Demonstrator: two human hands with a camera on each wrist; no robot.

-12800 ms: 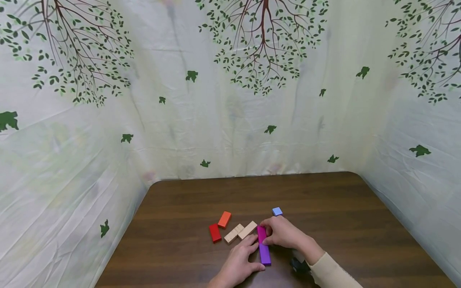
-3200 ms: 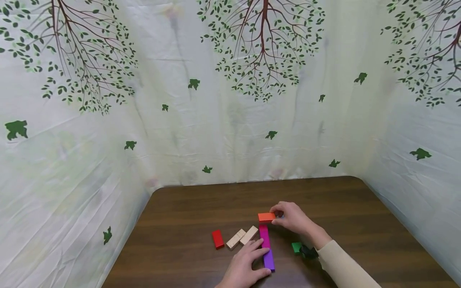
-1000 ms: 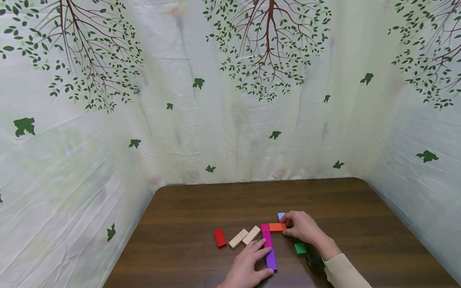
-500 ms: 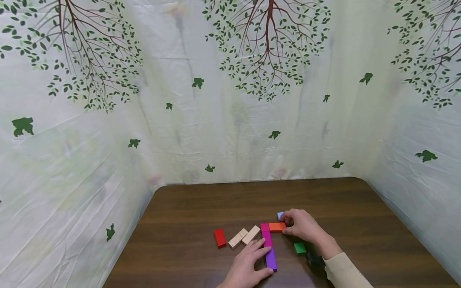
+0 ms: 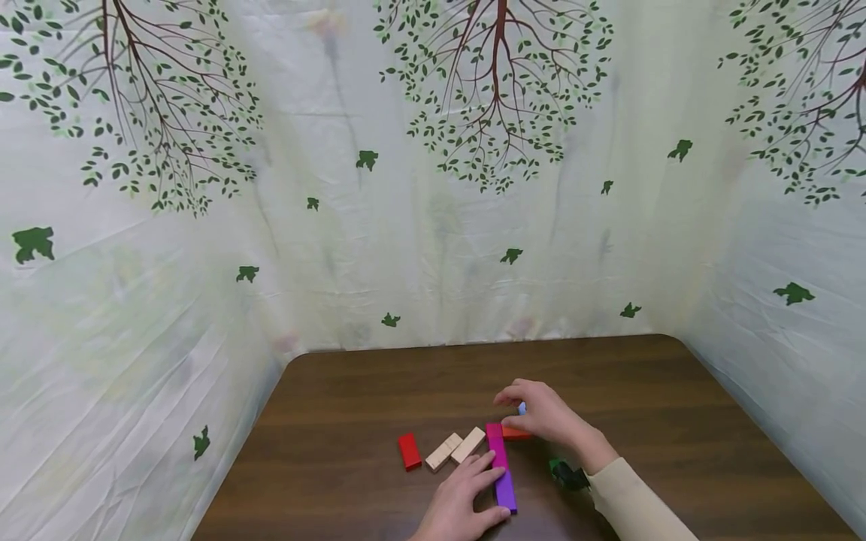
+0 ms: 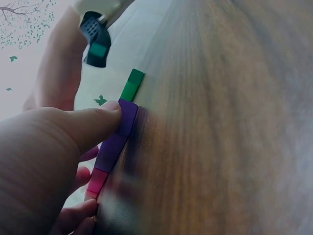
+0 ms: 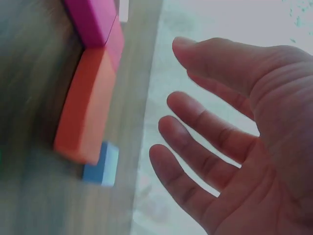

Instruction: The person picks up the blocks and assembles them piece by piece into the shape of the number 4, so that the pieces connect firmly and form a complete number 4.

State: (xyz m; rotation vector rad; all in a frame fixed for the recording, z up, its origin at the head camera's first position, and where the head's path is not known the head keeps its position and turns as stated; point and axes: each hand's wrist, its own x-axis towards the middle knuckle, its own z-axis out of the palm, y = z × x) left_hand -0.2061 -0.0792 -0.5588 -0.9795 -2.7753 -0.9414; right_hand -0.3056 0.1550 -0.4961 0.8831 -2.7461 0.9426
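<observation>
An orange block lies on the tabletop, one end against the far end of a magenta strip, its length pointing toward the right edge. Near its free end, on the far-edge side, sits a small blue block. The right hand hovers here holding nothing, thumb and fingers spread wide and clear of the blocks in the wrist view. Nearer the person, the left hand rests along the magenta strip and the purple block abutting it, fingers loosely parted, thumb at the purple block's near end. Squaring that corner, the apparent step in hand, calls for the left hand to brace the line while the right nudges the orange block's free end, low and level, then lifts straight off so no fingertip drags the joint. Toward the right edge lies a green block; toward the left, pale wooden blocks and a red block.
</observation>
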